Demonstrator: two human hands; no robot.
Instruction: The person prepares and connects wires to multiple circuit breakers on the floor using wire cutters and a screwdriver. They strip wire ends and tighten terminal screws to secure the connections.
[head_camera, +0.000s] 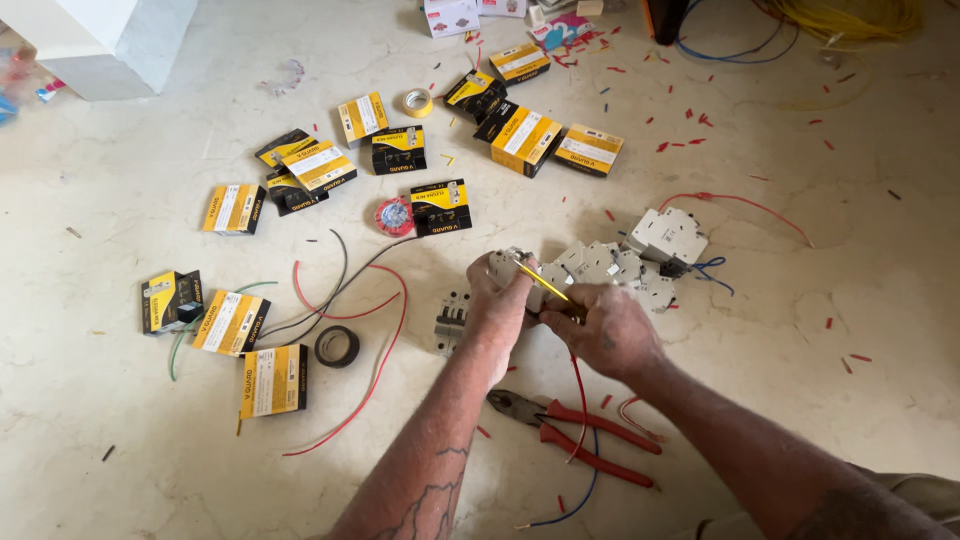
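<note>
Overhead view of two hands at work on a pale stone floor (800, 300). Many yellow-and-black boxes (525, 138) lay scattered across its upper and left parts. A row of grey circuit breakers (640, 262) lay just beyond the hands, with one more breaker (451, 322) just left of the left wrist. Red-handled pliers (575, 432) rested between the forearms, among loose red and black wires (370, 300). The left hand (500, 300) was curled shut around a breaker (505, 262), held just above the floor at mid-frame. The right hand (610, 328) was closed on a yellow-shafted screwdriver (543, 282), whose tip met that breaker. A black tape roll (337, 346) and a red tape roll (394, 216) lay to the left.
</note>
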